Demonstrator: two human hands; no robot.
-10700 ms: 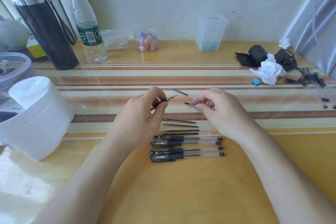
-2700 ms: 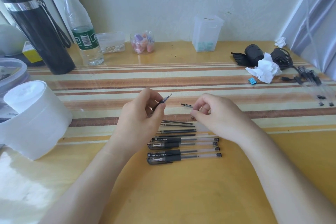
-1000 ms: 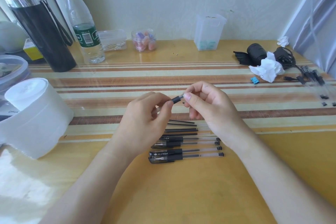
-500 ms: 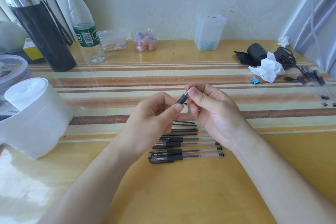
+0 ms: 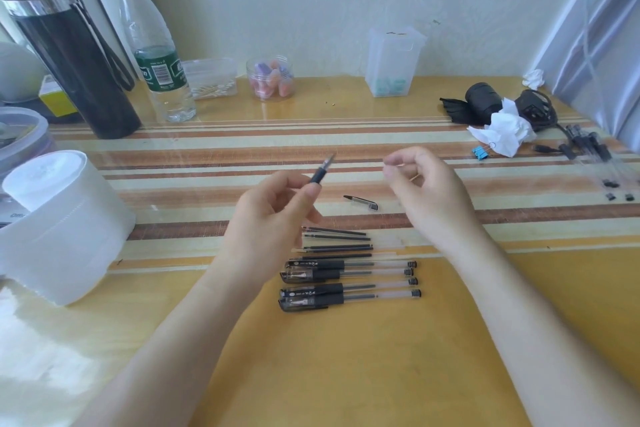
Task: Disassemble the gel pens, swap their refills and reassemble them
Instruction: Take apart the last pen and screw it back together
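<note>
My left hand (image 5: 273, 218) grips a gel pen (image 5: 320, 174) by its black grip section, tip pointing up and to the right. My right hand (image 5: 427, 191) hovers apart from it to the right, fingers curled, thumb and forefinger pinching a small tan piece (image 5: 412, 178). A black pen cap (image 5: 362, 202) lies on the table between the hands. Below them, several loose refills (image 5: 337, 243) lie in a row beside a clear barrel (image 5: 389, 242). Several capped pens (image 5: 346, 282) lie nearer to me.
A white roll (image 5: 59, 225) stands at the left. A black flask (image 5: 69, 55), a water bottle (image 5: 162, 76), a jar (image 5: 270, 80) and a clear box (image 5: 394, 62) line the back. Crumpled tissue (image 5: 502, 135), a blue clip (image 5: 479, 152) and more pens (image 5: 595, 163) sit right.
My hands met at the pen's tip, then parted. My right hand has drawn away to the right. The pen stays in my left hand, and a cap now lies on the table.
</note>
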